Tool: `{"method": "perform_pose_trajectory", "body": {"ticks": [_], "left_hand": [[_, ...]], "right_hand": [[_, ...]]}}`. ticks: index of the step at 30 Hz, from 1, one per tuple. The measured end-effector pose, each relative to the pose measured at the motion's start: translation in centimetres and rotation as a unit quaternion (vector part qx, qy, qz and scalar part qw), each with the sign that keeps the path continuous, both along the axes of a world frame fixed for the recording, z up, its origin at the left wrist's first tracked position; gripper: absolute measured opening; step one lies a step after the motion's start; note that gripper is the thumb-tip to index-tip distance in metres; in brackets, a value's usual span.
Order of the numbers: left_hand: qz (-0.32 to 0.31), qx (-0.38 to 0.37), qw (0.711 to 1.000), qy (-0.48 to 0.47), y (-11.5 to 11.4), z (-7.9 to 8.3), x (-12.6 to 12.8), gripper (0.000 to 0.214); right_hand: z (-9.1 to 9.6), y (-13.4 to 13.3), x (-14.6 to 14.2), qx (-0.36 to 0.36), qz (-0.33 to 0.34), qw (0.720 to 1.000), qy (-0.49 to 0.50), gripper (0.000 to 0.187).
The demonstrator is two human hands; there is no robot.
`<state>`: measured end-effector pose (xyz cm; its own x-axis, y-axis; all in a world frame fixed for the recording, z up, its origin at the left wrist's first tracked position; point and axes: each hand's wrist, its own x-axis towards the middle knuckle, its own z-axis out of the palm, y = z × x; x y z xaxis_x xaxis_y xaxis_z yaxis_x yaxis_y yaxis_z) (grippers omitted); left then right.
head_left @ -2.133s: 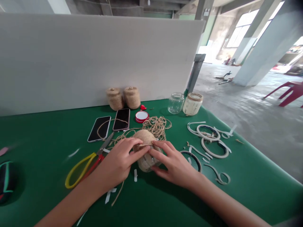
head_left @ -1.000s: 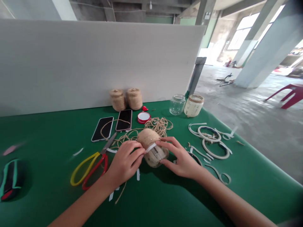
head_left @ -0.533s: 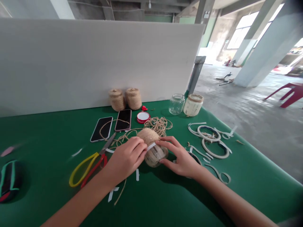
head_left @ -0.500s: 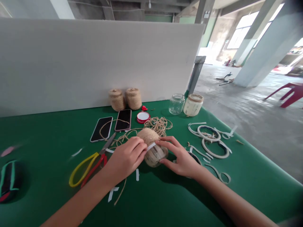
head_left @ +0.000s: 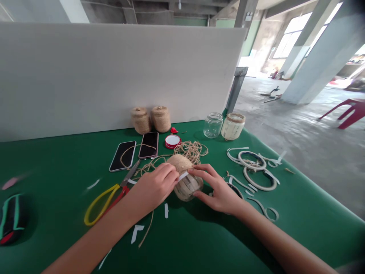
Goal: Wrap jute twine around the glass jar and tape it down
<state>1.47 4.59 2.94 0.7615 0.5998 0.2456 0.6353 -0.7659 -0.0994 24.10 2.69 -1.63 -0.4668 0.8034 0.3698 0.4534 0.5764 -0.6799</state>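
A glass jar [head_left: 186, 187] lies tilted between my hands, part of it wrapped in jute twine [head_left: 180, 161]. Across its bare side runs a short white strip of tape [head_left: 183, 176]. The fingers of my left hand [head_left: 159, 182] are pinched together at the strip's left end, against the jar. My right hand [head_left: 218, 189] grips the jar from the right, fingertips on the strip's other end and thumb lower on the glass. Behind the jar is a loose heap of twine [head_left: 191, 151]. My left forearm partly covers yellow-and-red scissors [head_left: 114, 190].
Two phones [head_left: 122, 156] and a red-rimmed lid [head_left: 172, 141] lie behind. Two twine-covered jars [head_left: 161, 119] stand by the white board [head_left: 122, 76]. A clear jar [head_left: 213, 125] and a twine-rimmed jar [head_left: 233, 127] stand back right. Tape rolls [head_left: 259, 182] lie right.
My left hand and forearm have shifted slightly, covering more of the scissors' red handle. A white strip now shows beside the left forearm. The jar stays almost in place.
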Motion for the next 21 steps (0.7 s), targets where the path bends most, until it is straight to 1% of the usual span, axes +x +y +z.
{"method": "perform_pose_trajectory", "body": {"ticks": [9,14,21], "left_hand": [[0.008,0.002,0.999,0.038,-0.23,0.78,0.49,0.024],[0.015,0.012,0.999,0.039,-0.15,0.73,0.73,0.022],[-0.03,0.005,1.0,-0.002,0.21,0.27,0.13,0.021]], "right_hand": [[0.03,-0.1,-0.06,0.007,0.002,1.0,0.004,0.056],[-0.03,0.04,-0.02,0.012,0.003,1.0,0.007,0.054],[0.06,0.06,-0.06,0.006,0.0,1.0,0.014,0.054]]}}
